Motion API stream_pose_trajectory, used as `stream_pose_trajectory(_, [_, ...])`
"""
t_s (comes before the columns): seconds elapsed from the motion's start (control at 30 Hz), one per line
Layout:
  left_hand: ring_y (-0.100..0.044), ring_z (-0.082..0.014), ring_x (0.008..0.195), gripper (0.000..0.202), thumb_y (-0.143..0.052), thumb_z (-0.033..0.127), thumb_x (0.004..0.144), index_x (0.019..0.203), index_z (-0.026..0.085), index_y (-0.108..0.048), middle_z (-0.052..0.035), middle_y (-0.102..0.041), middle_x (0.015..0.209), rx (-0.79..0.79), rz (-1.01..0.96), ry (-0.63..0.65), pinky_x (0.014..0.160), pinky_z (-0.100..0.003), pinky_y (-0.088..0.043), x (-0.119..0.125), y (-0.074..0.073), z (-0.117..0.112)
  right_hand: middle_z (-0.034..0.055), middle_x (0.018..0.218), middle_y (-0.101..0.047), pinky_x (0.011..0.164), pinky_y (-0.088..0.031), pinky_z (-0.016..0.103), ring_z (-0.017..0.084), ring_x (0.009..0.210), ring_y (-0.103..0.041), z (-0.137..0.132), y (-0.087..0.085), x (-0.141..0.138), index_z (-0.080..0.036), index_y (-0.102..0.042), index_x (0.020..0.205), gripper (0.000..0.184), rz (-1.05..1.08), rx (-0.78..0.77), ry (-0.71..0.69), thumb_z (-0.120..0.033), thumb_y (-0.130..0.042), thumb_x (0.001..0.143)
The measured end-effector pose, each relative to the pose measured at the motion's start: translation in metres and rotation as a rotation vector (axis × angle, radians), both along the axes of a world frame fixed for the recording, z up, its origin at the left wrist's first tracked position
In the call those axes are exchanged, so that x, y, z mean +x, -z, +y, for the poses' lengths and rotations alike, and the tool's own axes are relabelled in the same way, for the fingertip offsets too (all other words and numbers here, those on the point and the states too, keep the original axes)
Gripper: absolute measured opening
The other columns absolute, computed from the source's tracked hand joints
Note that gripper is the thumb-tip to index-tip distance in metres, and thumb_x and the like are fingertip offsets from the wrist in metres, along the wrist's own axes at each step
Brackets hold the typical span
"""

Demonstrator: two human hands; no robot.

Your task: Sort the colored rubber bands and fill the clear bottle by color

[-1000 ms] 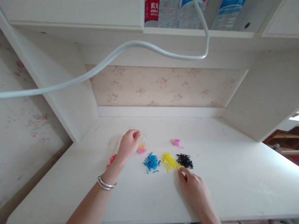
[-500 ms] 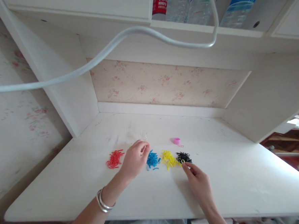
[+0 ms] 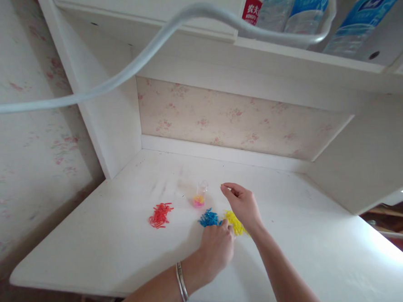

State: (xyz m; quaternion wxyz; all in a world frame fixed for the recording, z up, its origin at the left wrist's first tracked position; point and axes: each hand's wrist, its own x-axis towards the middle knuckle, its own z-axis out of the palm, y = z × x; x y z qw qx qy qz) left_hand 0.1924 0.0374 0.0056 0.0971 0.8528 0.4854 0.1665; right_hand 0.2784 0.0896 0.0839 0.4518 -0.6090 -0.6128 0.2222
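Note:
My left hand [image 3: 218,248] reaches down to the left edge of the yellow rubber band pile [image 3: 233,222], its fingers closed; what they pinch is hidden. My right hand [image 3: 240,201] is raised above and behind the piles, thumb and forefinger pinched on a tiny yellow-orange band, mostly hidden. Just left of the yellow pile lies a blue rubber band pile [image 3: 208,217]. A red rubber band pile [image 3: 160,216] is farther left. Behind the blue pile is a small clear container [image 3: 202,187] with pink and yellow bits [image 3: 198,201] at its near end.
The white desk [image 3: 125,247] has a side panel on the left and a low back ledge. A white cable [image 3: 131,68] crosses in front of the upper view. Plastic bottles [image 3: 305,8] stand on the overhead shelf.
My right hand has moved up and left, away from the yellow and black piles. My left hand has come down and right to the yellow pile. The black pile and pink cup no longer show.

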Motion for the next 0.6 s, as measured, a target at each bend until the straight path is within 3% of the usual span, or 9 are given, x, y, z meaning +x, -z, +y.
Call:
stream_pose_trajectory(0.33, [-0.058,-0.0181,0.067,0.03,-0.04,0.001,0.074,0.093,0.015,-0.059,-0.0087,-0.06,0.09,-0.002,0.049,0.076,0.052,-0.03,-0.039,-0.008,0.003,0.003,-0.0052,0.049,-0.037,0.043,-0.022,0.02,0.008,0.046,-0.029,0.018,0.004,-0.026,-0.017,-0.072,0.089,0.043,0.018,-0.016,-0.072,-0.054,-0.053,0.077])
stream_pose_trajectory(0.6, [-0.059,-0.0171,0.075,0.025,-0.035,0.009,0.089,0.102,0.017,-0.055,-0.0076,-0.059,0.098,-0.032,-0.089,-0.026,0.052,-0.027,-0.041,0.0,0.008,0.006,-0.004,0.05,-0.043,0.042,-0.023,0.02,0.008,0.045,-0.032,0.024,0.002,-0.032,-0.017,-0.072,0.089,0.042,-0.005,-0.025,-0.107,-0.052,-0.051,0.078])
